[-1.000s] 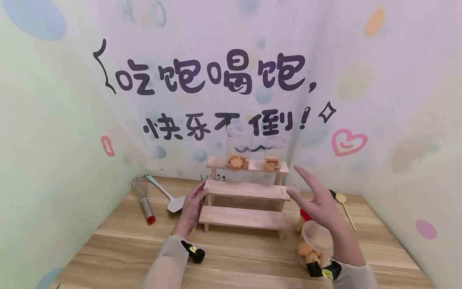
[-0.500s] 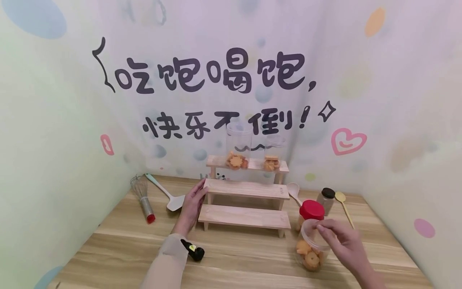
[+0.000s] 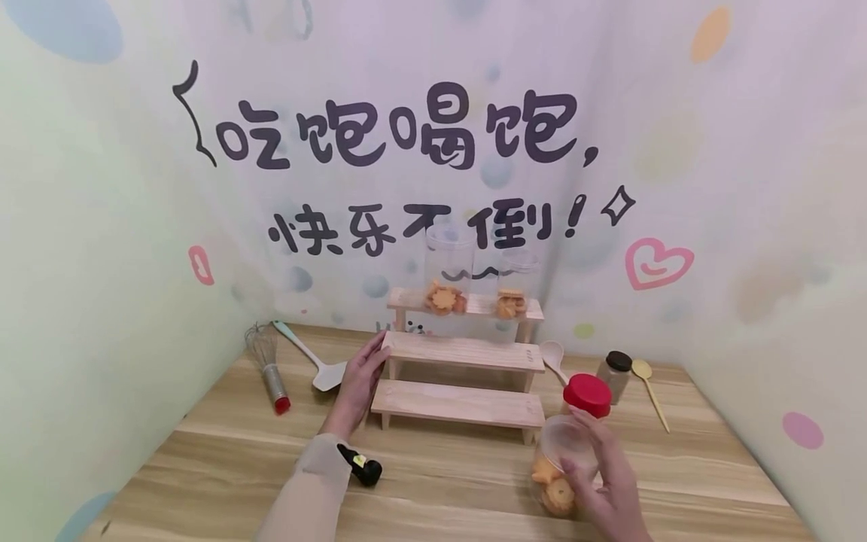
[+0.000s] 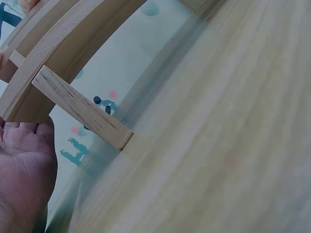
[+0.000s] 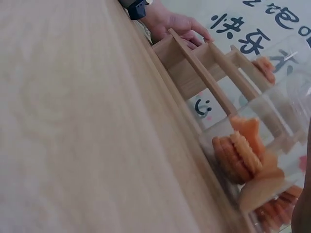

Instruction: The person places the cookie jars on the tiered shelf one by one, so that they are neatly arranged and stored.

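Note:
My left hand [image 3: 355, 388] holds the left end of the three-tier wooden display stand [image 3: 460, 350], with its fingers at the middle tier. The left wrist view shows the palm [image 4: 26, 170] beside the stand's leg [image 4: 87, 109]. At the lower right of the head view, my right hand [image 3: 609, 482] grips a clear plastic cookie jar [image 3: 557, 474] by its right side, thumb in front. Cookies [image 5: 240, 155] lie inside this jar, which is close to the tabletop; whether it touches is unclear. Two clear jars with cookies, a larger one [image 3: 447, 263] and a smaller one [image 3: 518, 286], stand on the top tier.
Behind the held jar are a red-lidded jar [image 3: 588, 395], a black-lidded jar [image 3: 615, 376], a pale spoon [image 3: 553, 360] and a yellow spoon [image 3: 646, 384]. On the left lie a whisk [image 3: 271, 373] and a white spatula [image 3: 325, 373]. A printed curtain hangs behind the table.
My right hand came down from beside the stand to the cookie jar, took hold of it and shifted it slightly left. My left hand stays at the stand.

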Demonstrator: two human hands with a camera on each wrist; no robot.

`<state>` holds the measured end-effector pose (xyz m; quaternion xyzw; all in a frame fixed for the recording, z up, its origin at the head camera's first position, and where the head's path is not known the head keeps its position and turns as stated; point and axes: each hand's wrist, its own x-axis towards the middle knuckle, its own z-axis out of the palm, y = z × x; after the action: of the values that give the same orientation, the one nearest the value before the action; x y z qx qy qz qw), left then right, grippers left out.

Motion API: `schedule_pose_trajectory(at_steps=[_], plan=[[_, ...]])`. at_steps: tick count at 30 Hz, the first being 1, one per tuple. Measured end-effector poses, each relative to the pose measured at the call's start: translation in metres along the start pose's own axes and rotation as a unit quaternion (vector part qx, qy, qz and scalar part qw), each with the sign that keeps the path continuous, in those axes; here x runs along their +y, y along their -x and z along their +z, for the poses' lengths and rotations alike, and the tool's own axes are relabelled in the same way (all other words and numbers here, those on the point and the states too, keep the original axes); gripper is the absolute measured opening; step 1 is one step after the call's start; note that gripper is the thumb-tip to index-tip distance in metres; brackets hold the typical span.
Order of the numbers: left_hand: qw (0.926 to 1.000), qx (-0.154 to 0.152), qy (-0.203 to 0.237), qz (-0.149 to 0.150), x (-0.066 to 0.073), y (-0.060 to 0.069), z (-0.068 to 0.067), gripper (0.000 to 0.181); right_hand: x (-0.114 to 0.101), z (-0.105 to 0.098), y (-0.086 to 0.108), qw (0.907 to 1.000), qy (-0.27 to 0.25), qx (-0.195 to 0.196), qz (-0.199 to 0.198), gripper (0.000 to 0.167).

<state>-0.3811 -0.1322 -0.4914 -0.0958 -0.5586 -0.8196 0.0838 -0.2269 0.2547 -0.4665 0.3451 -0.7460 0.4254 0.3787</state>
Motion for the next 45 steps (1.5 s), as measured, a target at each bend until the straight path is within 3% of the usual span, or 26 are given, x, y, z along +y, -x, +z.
schedule_pose_trajectory(at_steps=[4,7,9,11,13,16,18,19,27,32,40,45], plan=[[1.0000,-0.002,0.002,-0.001,0.001,-0.001,0.001,0.060,0.001,0.001,0.007,0.9941,-0.025,-0.059,0.087,0.093],[1.0000,-0.003,-0.001,0.000,0.001,-0.002,0.002,0.061,0.011,0.004,0.015,0.9864,-0.042,-0.084,0.135,0.102],[1.0000,0.000,-0.001,0.001,0.002,-0.003,0.002,0.060,0.018,0.006,0.020,0.9784,-0.052,-0.105,0.170,0.098],[1.0000,0.002,0.004,0.001,0.002,-0.003,0.002,0.059,0.022,0.008,0.025,0.9643,-0.064,-0.130,0.221,0.089],[1.0000,0.002,0.005,0.000,0.001,-0.003,0.002,0.058,0.024,0.010,0.029,0.9417,-0.079,-0.173,0.277,0.077],[1.0000,-0.006,0.003,0.001,0.000,-0.003,0.002,0.060,0.025,0.014,0.032,0.9116,-0.091,-0.233,0.327,0.068],[1.0000,-0.010,0.001,0.002,-0.001,-0.002,0.002,0.060,0.025,0.017,0.033,0.9007,-0.102,-0.256,0.336,0.067],[1.0000,-0.009,0.001,0.003,-0.001,-0.002,0.002,0.061,0.025,0.019,0.033,0.8996,-0.108,-0.260,0.334,0.067],[0.9999,0.004,0.013,0.001,0.001,-0.001,-0.001,0.060,0.021,0.037,0.031,0.9265,-0.142,-0.256,0.237,0.071],[0.9999,0.001,0.016,-0.006,0.003,0.000,-0.002,0.062,0.014,0.050,0.028,0.9416,-0.127,-0.244,0.194,0.080],[0.9999,-0.004,0.010,0.001,0.004,-0.001,0.000,0.062,0.009,0.078,0.016,0.9764,-0.074,-0.176,0.102,0.081],[0.9999,-0.004,0.010,0.000,0.002,-0.001,0.001,0.060,0.010,0.095,0.005,0.9875,-0.073,-0.132,0.044,0.082]])
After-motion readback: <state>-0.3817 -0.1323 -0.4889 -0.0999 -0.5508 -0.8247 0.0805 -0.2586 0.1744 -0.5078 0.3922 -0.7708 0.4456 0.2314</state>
